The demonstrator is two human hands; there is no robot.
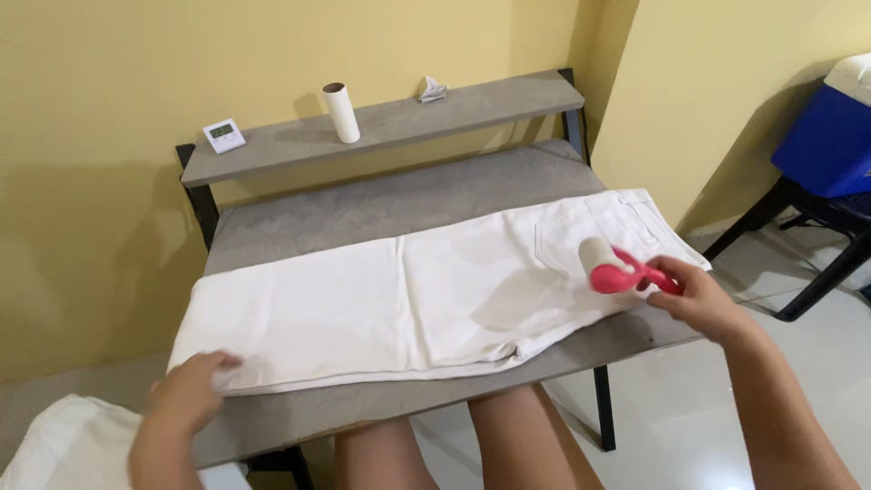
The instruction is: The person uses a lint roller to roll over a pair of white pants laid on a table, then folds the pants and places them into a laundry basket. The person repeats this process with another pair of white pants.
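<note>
Right hand (pixel 697 292) grips the pink lint roller (pixel 617 269) by its handle, roll on the white trousers (pixel 426 295) near the pocket. Left hand (pixel 189 388) lies flat, fingers spread, pinning the hem on the worktop (pixel 381 204). Trousers look soft and light, likely to bunch; hold at edges.

Blue cooler (pixel 830 136) cut by edge.
</note>
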